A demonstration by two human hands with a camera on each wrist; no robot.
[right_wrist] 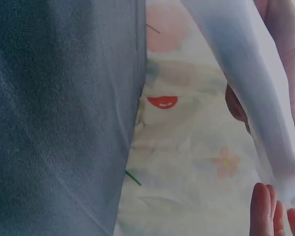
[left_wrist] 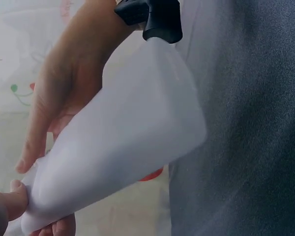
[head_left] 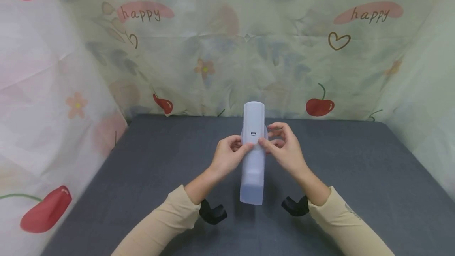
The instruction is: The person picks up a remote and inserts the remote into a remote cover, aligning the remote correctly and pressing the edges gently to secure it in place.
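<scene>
Dark grey cloth covers the counter (head_left: 355,177), and thin sheets printed with red cherries, hearts and the word "happy" hang on three sides of it. Closest to the camera are two tan sleeves, one on each arm, with a black strap mount at each wrist. Between the arms, a long white plastic device (head_left: 253,153) is held up above the middle of the counter. Its wide bottom end points back at the person and its round top end points at the far sheet. The left hand (head_left: 227,158) grips the device from the left side, with its thumb pressed on the front near a small dark slot. The right hand (head_left: 284,147) grips it from the right side, fingers curled around it. Behind the hands, the far sheet (head_left: 249,42) meets the back edge of the counter.
</scene>
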